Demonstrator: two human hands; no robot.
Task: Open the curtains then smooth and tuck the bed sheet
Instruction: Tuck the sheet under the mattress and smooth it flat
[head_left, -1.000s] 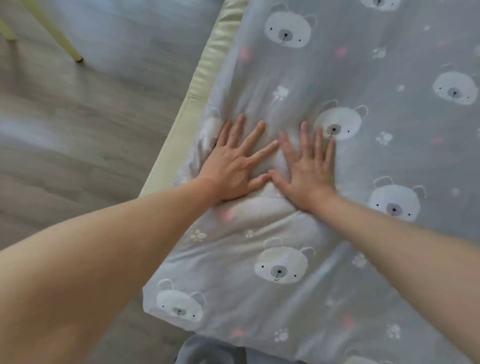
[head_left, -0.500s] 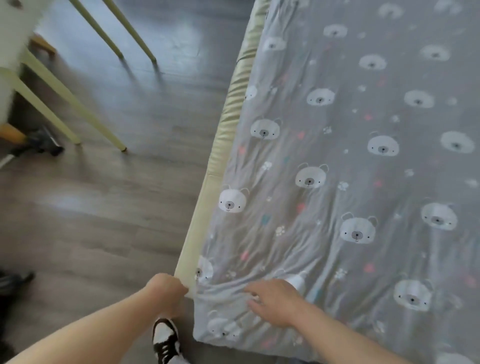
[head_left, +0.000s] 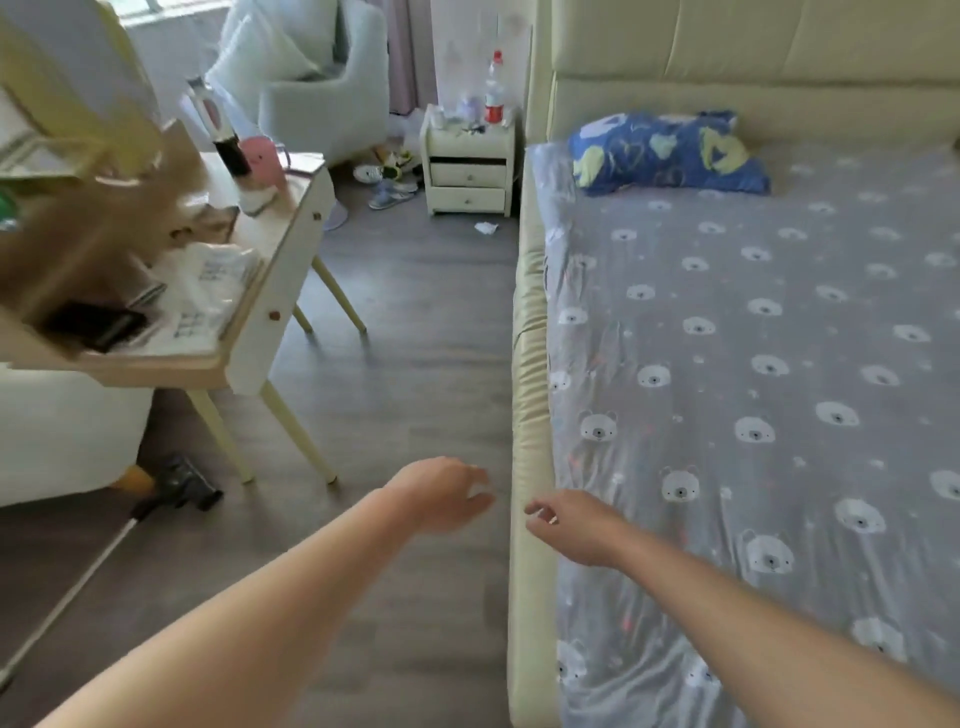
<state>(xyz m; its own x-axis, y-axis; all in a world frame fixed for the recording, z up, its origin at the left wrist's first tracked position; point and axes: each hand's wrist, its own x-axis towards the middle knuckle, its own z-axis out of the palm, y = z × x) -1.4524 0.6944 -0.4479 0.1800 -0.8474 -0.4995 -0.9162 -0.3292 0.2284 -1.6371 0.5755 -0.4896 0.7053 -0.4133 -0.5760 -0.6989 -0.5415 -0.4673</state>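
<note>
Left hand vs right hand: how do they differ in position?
The left hand hangs over the floor, beside the bed frame; the right hand is over the frame's edge, next to the bed sheet. Both have loosely curled fingers, hold nothing, and touch no sheet.

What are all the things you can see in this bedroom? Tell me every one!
bed sheet: one, grey with white bears, spread over the bed
pillow: one, blue with yellow shapes, at the head of the bed
bed frame: one, cream, padded, along the sheet's left edge
nightstand: one, cream, left of the headboard
bottle: one, clear with red cap, on the nightstand
desk: one, wood and white, left, cluttered
armchair: one, pale, far corner
vacuum: one, dark head, on the floor
left hand: fingers loosely curled, over the floor
right hand: fingers loosely curled, over the bed frame
</note>
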